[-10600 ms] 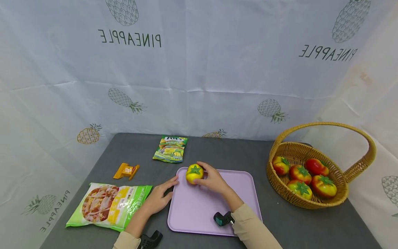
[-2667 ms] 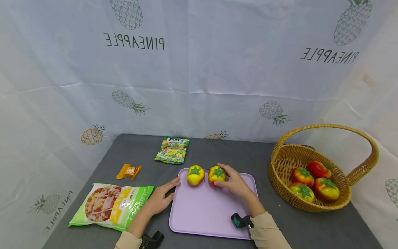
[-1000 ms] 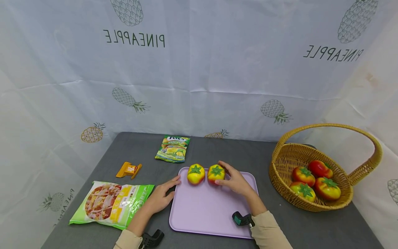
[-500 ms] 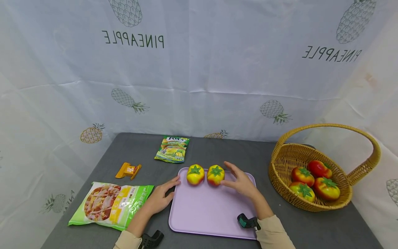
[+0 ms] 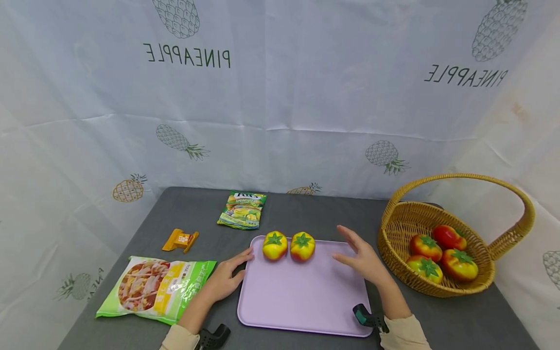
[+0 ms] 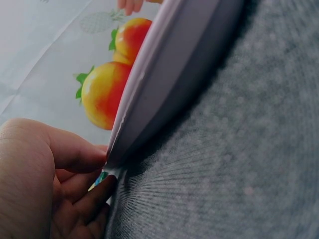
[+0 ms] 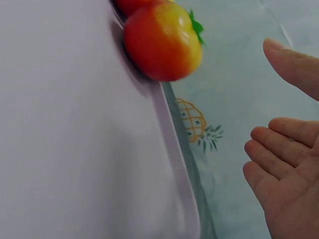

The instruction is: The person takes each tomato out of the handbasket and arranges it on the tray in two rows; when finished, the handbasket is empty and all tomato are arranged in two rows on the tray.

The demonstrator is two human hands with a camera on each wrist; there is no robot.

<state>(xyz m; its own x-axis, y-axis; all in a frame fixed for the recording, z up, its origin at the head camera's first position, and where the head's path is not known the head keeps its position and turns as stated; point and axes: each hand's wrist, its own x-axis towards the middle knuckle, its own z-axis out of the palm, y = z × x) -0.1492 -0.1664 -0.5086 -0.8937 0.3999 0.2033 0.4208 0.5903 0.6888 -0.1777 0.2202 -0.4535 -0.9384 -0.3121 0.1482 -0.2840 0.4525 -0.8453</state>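
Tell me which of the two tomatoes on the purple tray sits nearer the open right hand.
The right-hand tomato, redder at its base; it lies between the yellower tomato and the right hand.

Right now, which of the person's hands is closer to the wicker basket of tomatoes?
The right hand. It hovers open over the tray's right edge, just beside the basket. The left hand rests at the tray's left edge, across the tray from it.

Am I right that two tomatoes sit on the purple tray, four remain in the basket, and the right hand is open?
Not quite: the head view shows three tomatoes in the basket, not four. Two tomatoes do sit on the purple tray, and the right hand is open, holding nothing.
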